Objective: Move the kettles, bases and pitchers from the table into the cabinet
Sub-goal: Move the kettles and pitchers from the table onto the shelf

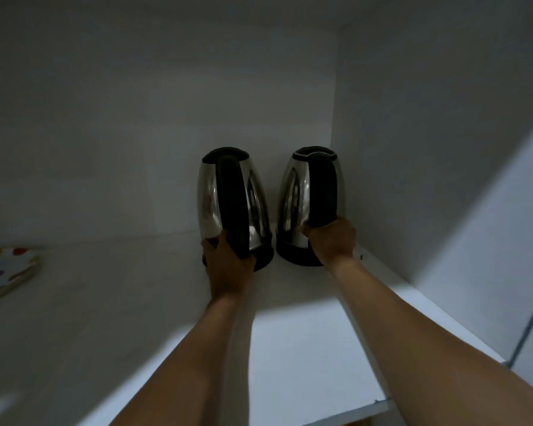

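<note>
Two steel kettles with black lids, handles and bottom rims stand side by side at the back right of a white cabinet shelf (290, 339). My left hand (226, 262) grips the lower end of the left kettle's (208, 204) black handle. My right hand (331, 241) holds the bottom of the right kettle's (293, 195) handle. Both kettles are upright with their handles facing me, and their bottoms seem to rest on the shelf. No bases or pitchers are in view.
The cabinet's right wall (413, 149) is close to the right kettle, and the back wall (136, 133) is just behind both. A polka-dot tray or plate (3, 269) lies at the shelf's left edge. The shelf's front edge (382, 405) is at the lower right.
</note>
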### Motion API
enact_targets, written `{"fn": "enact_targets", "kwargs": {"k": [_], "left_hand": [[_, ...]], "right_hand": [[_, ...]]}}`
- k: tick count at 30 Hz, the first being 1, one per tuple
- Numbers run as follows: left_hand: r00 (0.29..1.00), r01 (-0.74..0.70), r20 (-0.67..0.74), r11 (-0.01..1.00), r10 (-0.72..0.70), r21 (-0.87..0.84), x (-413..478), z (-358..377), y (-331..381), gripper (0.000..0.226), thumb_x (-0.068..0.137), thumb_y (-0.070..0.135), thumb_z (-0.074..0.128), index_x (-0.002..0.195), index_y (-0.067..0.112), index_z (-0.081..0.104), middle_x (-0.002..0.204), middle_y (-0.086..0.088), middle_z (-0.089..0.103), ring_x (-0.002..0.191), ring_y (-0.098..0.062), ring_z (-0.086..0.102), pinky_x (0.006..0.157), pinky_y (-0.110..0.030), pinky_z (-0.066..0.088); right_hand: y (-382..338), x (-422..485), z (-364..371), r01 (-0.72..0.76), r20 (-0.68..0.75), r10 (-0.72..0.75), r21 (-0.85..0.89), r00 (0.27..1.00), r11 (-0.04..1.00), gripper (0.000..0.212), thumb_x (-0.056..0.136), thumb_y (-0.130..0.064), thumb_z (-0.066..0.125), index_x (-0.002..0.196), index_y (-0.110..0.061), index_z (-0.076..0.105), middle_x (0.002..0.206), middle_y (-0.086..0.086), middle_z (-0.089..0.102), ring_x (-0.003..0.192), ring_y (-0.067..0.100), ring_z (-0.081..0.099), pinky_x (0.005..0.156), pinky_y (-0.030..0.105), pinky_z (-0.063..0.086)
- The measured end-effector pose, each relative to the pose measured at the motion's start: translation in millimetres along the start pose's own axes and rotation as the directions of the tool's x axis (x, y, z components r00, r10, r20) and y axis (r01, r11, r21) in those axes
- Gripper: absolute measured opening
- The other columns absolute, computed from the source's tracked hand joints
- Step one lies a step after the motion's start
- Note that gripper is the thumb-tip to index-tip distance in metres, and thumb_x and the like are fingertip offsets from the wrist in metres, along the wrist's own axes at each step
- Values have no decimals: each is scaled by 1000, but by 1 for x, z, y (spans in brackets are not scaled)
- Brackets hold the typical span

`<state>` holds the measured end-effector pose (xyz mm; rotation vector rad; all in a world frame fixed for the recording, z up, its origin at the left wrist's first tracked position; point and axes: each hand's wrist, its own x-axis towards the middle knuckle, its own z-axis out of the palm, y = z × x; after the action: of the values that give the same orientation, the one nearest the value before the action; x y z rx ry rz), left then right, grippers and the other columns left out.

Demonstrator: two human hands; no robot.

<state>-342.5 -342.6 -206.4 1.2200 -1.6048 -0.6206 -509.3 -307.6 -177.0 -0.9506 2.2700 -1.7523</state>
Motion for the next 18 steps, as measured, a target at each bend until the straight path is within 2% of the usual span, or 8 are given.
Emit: {"fn": "enact_targets", "kwargs": {"k": [3, 6, 10, 15, 18], "left_hand": [[999, -13, -31, 1000, 13, 7, 9, 12, -3, 67, 72, 6, 69, 136, 14, 51, 122, -20, 47, 110, -43, 55, 94, -44, 47], [998, -6, -65, 1000, 8, 19, 17, 24, -5, 65, 71, 6, 69, 134, 13, 52, 120, -19, 48, 109, -42, 55, 93, -44, 47], [996, -11, -83, 999, 14, 40, 24, 34, -3, 63, 73, 4, 70, 133, 9, 52, 120, -20, 47, 109, -40, 54, 94, -40, 44], [996, 9, -87, 995, 0, 98, 24, 40, -2, 58, 75, 8, 72, 128, 5, 49, 122, -20, 46, 110, -41, 54, 93, -44, 46], [996, 59, -68, 992, -52, 114, 22, 37, 1, 52, 78, 8, 73, 120, 1, 45, 123, -19, 48, 111, -39, 55, 89, -43, 47]], "right_hand": [[4, 21, 11, -4, 22, 4, -31, 1000, 999, 44, 76, -32, 79, 110, -6, 69, 112, 18, 69, 118, 34, 57, 96, 35, 48], [8, 41, 16, -4, 34, 4, 5, 999, 1000, 46, 71, -29, 84, 107, -3, 70, 108, 19, 70, 109, 32, 63, 89, 39, 54], [14, 59, 21, 12, 61, -13, 20, 998, 1000, 38, 73, -22, 82, 100, 1, 68, 106, 20, 69, 102, 33, 65, 85, 43, 57], [19, 70, 22, 46, 125, -44, -13, 991, 999, 29, 79, -20, 78, 95, 1, 67, 103, 20, 69, 101, 34, 64, 84, 38, 56], [23, 69, 18, 42, 162, -42, 2, 986, 999, 34, 75, -23, 81, 95, 2, 68, 103, 20, 69, 99, 34, 66, 81, 38, 57]]}}
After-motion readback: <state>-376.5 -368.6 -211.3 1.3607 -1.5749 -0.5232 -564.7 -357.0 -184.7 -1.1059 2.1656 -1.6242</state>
